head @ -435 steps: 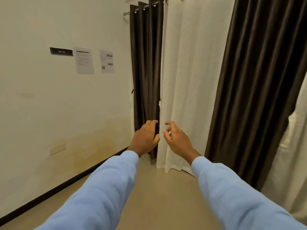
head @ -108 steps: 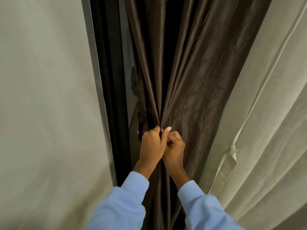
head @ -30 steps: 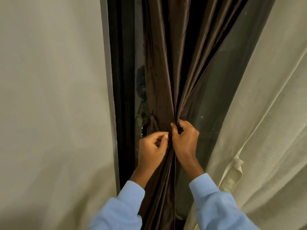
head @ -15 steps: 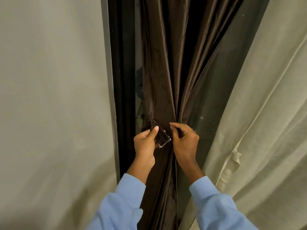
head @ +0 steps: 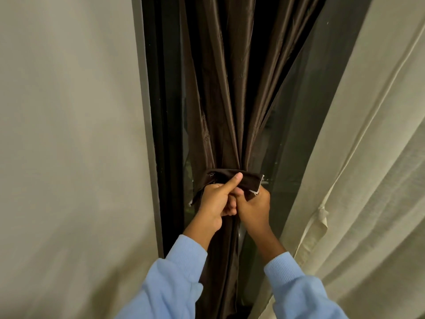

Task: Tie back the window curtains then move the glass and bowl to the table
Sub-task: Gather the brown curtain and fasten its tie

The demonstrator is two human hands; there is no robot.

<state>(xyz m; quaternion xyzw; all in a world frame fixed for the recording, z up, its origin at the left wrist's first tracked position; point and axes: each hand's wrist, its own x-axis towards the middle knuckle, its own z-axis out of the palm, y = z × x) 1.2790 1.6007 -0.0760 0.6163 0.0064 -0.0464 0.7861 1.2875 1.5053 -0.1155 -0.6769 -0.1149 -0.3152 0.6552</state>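
At centre frame, the left hand [head: 215, 201] and right hand [head: 254, 207] both gripped the brown tie-back [head: 226, 178] (frayed ends showing) wrapped around the gathered dark curtain [head: 220, 100].

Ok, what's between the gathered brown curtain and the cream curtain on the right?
In the head view, only dark window glass separates the brown curtain from the cream curtain. Lower down, the right hand, holding the tie-back band, juts into that gap.
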